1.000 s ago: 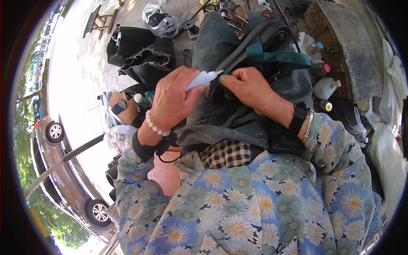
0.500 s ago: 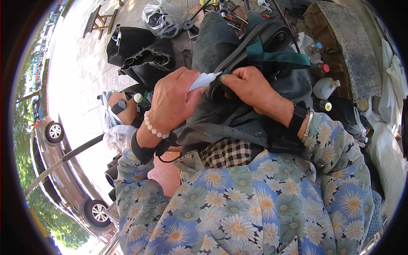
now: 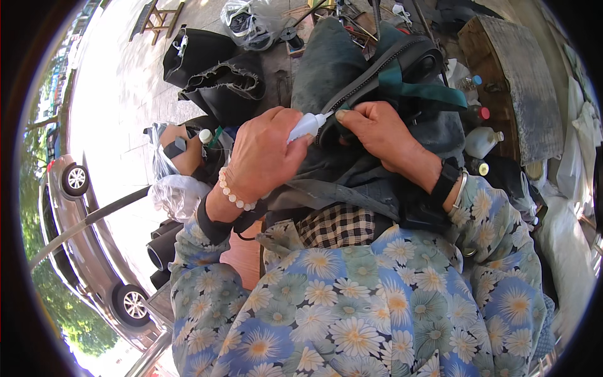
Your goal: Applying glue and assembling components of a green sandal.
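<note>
My left hand (image 3: 264,154) is closed around a small white squeeze bottle (image 3: 305,128) with a thin nozzle. The nozzle's tip points at the edge of a black sandal (image 3: 355,84), close to my right fingertips. Thumb and fingers of my right hand (image 3: 386,135) pinch the sandal near that tip; what exactly lies between them is partly hidden. From the sandal a dark green strap (image 3: 433,94) hangs loose toward the right. The sandal rests on a worn dark cloth (image 3: 326,56) over my lap.
Black boot shafts (image 3: 229,85) stand on the paving at left. Tools (image 3: 355,25) lie beyond my lap. Several bottles (image 3: 483,141) stand at right beside a wooden box (image 3: 515,88). A metal pole (image 3: 94,217) crosses the left side, with a parked car (image 3: 94,270) beyond.
The whole view has shifted slightly. My left hand has turned a little, showing more of the squeeze bottle. Its nozzle stays by the sandal's edge, and my right hand keeps its pinch.
</note>
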`<state>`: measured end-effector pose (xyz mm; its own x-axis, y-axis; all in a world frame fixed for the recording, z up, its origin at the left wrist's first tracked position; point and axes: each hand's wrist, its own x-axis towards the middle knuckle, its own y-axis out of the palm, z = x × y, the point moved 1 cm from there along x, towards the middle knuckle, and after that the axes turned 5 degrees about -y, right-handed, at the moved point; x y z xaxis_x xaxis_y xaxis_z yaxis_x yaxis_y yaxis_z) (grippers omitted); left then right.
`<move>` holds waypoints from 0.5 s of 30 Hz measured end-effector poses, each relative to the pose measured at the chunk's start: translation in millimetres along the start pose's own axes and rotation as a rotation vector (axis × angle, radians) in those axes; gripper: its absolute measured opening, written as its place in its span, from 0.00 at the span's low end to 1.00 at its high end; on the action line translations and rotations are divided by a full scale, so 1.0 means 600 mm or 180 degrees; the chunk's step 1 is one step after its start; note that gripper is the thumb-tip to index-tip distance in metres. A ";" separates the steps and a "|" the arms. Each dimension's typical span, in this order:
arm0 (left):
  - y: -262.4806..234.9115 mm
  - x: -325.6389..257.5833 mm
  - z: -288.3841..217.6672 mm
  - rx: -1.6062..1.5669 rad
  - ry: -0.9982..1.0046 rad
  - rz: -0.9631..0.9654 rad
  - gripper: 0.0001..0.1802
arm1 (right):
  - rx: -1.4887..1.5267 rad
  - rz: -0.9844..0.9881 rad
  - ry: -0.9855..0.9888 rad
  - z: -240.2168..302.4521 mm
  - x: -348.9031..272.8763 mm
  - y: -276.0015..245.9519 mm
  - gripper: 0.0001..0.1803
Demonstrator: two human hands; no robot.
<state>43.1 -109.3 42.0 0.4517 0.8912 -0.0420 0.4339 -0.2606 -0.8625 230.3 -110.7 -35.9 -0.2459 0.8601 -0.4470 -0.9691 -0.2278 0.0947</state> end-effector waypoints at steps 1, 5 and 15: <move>0.000 -0.004 0.000 -0.0086 -0.0026 -0.0046 0.13 | 0.0019 0.0063 -0.0035 0.001 -0.001 0.000 0.15; 0.005 -0.014 0.006 -0.0290 -0.0128 -0.0074 0.13 | 0.0203 0.0095 -0.0064 0.006 -0.008 0.000 0.15; 0.017 -0.032 0.021 -0.0687 -0.0236 -0.0148 0.12 | 0.0369 0.0017 -0.0200 0.005 -0.013 0.003 0.16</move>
<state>29.1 -124.4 28.1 0.3723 0.9268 -0.0487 0.6131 -0.2850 -0.7368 230.7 -116.3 -29.5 -0.2483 0.8867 -0.3901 -0.9627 -0.1813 0.2006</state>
